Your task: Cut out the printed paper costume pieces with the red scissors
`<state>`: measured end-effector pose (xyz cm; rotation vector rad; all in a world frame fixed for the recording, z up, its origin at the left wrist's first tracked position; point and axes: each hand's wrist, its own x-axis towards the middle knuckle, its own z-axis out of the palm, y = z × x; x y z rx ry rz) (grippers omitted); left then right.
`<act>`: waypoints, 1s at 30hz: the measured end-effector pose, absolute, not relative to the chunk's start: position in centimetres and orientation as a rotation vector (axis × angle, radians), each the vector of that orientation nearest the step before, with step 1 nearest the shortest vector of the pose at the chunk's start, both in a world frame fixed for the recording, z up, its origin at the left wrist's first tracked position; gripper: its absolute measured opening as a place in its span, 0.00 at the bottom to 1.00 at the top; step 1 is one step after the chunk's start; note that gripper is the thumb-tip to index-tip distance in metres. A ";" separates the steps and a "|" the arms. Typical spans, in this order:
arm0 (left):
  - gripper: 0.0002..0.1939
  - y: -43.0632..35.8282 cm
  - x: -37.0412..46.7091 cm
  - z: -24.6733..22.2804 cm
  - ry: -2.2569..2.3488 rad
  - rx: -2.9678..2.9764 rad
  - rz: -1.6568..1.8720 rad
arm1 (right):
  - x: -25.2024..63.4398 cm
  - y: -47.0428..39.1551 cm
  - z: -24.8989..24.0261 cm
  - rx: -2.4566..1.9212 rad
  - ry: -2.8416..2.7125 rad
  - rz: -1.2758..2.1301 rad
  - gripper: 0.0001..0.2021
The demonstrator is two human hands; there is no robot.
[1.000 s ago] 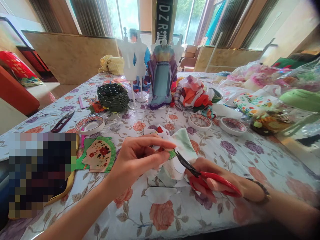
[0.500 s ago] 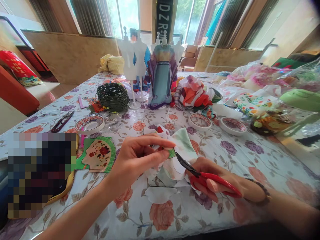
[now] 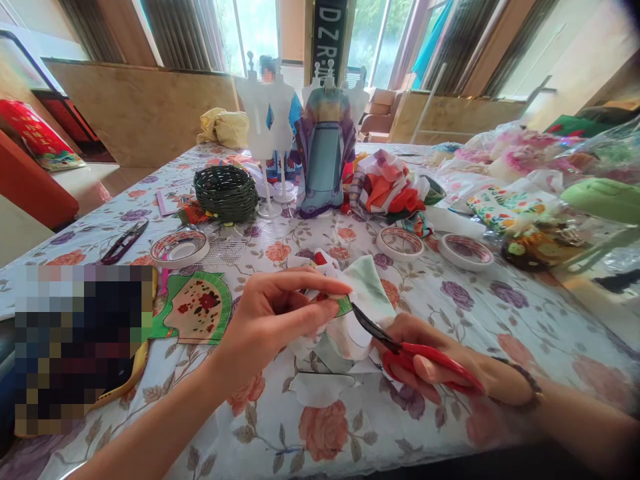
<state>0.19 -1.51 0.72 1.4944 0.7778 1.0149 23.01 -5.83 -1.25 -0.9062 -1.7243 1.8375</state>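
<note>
Between thumb and forefinger, my left hand (image 3: 280, 310) pinches a small green-edged piece of fabric (image 3: 345, 306), most of it hidden behind the fingers. My right hand (image 3: 415, 353) is wrapped round red-handled scissors (image 3: 440, 367), their dark blades meeting the right edge of that piece. Whitish and pale green fabric scraps (image 3: 370, 283) lie in a loose heap beneath both hands. A white scrap with a dark edge (image 3: 323, 389) lies closest to me. Left of my left hand, a green-bordered fabric cut-out with red flowers (image 3: 200, 307) rests on the tablecloth.
Dark thread snips (image 3: 125, 241) and a tape roll (image 3: 180, 248) lie at left, near a dark woven basket (image 3: 225, 193). White dress forms, one in a blue-purple gown (image 3: 323, 160), stand at the back. Two more tape rolls, one nearer (image 3: 465, 252), sit right of centre. Plastic-wrapped goods (image 3: 545, 233) crowd the right.
Both hands stay nearly in place. The scissor blades have shifted very slightly and look closer together at the green fabric's edge.
</note>
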 end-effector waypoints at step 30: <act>0.06 -1.4 0.6 0.6 0.659 2.431 1.578 | 23.2 -6.0 -1.7 -0.874 -1.751 1.789 0.30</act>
